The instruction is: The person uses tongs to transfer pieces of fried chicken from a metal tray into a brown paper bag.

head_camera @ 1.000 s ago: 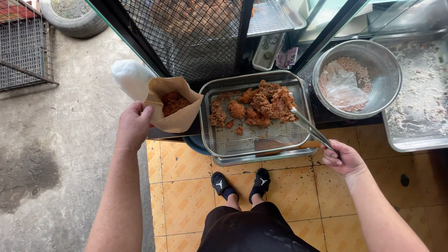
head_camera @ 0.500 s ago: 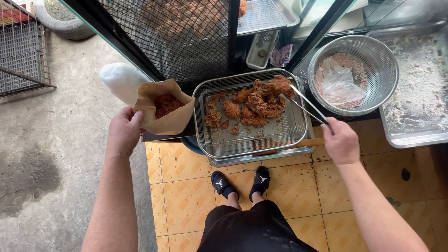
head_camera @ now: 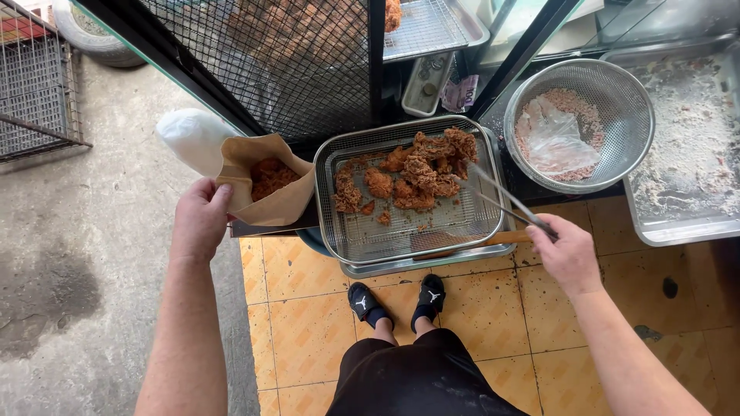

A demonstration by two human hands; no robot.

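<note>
Two closed grips: left hand [head_camera: 202, 219] clasps paper bag [head_camera: 266, 185], right hand [head_camera: 569, 253] tongs [head_camera: 505, 202].

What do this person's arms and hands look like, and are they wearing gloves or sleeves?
Both arms are bare from hand to the frame edge: no sleeves, gloves, watch or rings show. The left hand and right hand are uncovered. Below, the person wears black shorts and black slip-on sandals with small white marks.
</note>
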